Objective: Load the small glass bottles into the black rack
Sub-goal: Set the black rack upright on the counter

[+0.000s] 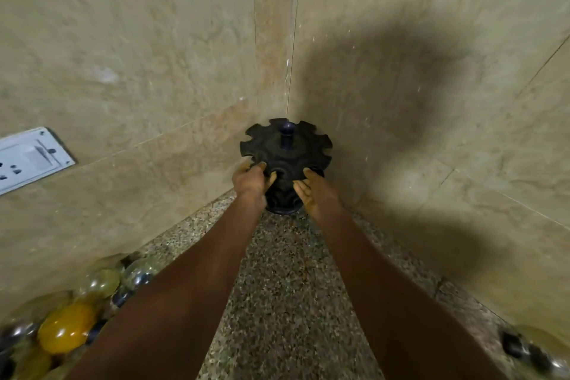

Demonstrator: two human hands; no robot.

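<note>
- Filling the lower centre, a speckled counter (287, 287) meets beige tiled walls (123, 40).
- Left hand (249, 180) grips the black rack (285, 151); right hand (314, 191), fingers straight, presses its side.

Bottles (66, 327) at lower left are blurred and cut by the frame edge, count unclear. Rack (285, 145) lower tier is partly hidden behind both hands. Socket plate (29, 160) is cropped at left.
</note>
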